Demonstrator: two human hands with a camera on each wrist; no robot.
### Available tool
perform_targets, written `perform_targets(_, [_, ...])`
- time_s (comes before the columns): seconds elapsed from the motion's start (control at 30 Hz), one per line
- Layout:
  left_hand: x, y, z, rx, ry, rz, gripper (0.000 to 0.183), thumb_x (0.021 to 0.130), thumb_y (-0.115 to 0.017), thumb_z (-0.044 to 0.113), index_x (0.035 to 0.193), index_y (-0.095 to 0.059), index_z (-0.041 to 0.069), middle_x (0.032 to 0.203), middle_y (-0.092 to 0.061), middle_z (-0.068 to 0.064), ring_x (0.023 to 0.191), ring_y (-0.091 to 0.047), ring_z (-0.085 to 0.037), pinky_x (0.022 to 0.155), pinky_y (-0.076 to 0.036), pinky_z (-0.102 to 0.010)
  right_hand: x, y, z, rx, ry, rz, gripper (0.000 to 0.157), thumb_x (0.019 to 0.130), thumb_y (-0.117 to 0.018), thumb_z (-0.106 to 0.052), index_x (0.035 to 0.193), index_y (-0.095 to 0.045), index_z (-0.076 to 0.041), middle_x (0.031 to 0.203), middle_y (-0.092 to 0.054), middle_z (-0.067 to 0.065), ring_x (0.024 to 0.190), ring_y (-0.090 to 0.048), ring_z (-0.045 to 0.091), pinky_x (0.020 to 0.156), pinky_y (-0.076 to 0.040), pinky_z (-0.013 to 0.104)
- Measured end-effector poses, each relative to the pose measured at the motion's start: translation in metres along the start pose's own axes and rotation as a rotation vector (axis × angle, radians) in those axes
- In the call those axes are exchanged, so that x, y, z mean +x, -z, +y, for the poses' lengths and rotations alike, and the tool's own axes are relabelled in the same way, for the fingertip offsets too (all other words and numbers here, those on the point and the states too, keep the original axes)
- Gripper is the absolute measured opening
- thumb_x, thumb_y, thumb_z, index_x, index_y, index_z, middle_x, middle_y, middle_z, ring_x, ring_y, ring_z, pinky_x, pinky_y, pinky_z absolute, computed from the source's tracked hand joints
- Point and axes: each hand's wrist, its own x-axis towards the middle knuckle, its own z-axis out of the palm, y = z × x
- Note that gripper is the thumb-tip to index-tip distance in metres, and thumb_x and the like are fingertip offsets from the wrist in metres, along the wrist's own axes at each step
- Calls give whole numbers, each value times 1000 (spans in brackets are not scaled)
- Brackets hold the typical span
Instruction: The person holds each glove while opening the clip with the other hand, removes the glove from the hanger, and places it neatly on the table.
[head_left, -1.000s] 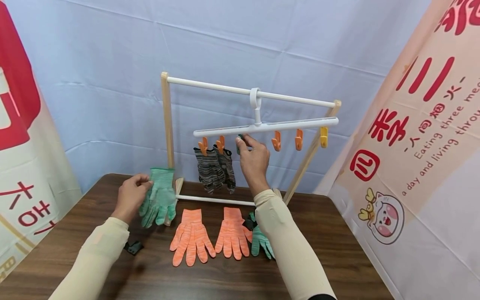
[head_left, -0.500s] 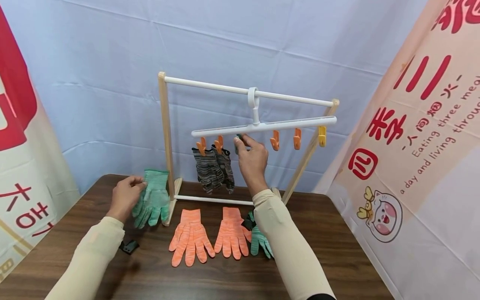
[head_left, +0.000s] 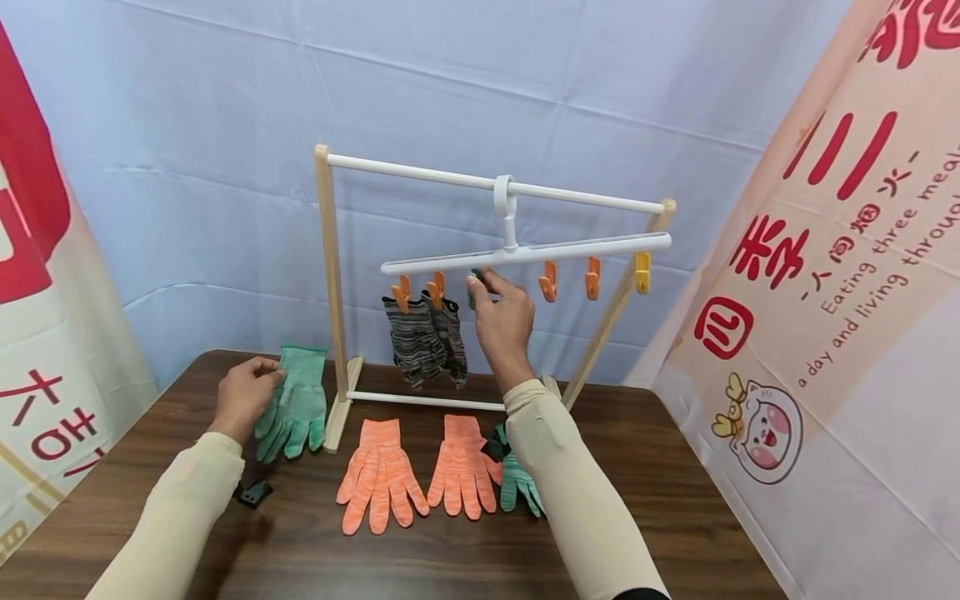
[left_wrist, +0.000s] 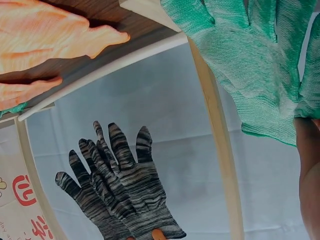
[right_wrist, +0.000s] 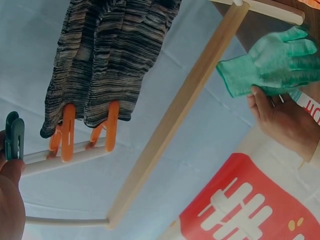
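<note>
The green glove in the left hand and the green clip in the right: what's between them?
Between the held green glove and dark green clip, the head view shows a wooden post, then two striped gloves hung from orange clips.

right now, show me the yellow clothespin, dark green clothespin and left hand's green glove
Yellow clothespin (head_left: 642, 274), head view, middle of its body
Dark green clothespin (right_wrist: 15, 136), right wrist view, its side
Held green glove (head_left: 302, 404), head view, middle, below its cuff
</note>
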Motion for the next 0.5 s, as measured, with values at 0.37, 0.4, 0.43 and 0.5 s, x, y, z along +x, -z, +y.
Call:
perform_targets(0.37, [-27, 12, 29, -42, 40, -45, 39, 95, -47, 32, 122, -53, 5, 123, -49, -20, 109, -45, -37, 70, -42, -45, -1, 0, -1, 12, -5, 5, 26, 86, -64, -36, 109, -69, -25, 91, -69, -8, 84, -56, 9, 59, -45, 26])
perform_targets(0.4, [-27, 12, 29, -42, 37, -45, 39, 95, -47, 33, 121, -53, 5, 123, -49, -19, 108, -45, -37, 69, -42, -43, -1, 0, -1, 12, -5, 5, 26, 85, -64, -35, 109, -69, -24, 91, -69, -8, 84, -56, 9, 59, -45, 27])
perform_targets(0.43, [-26, 12, 29, -39, 38, -43, 39, 95, -47, 34, 121, -53, 5, 122, -49, -19, 107, -46, -37, 67, -41, -43, -1, 0, -1, 14, -6, 6, 26, 85, -64, -35, 109, -69, -24, 91, -69, -7, 84, -57, 9, 59, -46, 27])
perform_targets(0.5, [-26, 11, 30, -32, 46, -41, 38, 95, -47, 33, 120, -53, 5, 121, -50, -19, 106, -46, -36, 66, -43, -42, -1, 0, 0, 17, -5, 5, 26, 85, -64, -35, 108, -69, -24, 92, -69, -8, 84, -57, 9, 59, -46, 26])
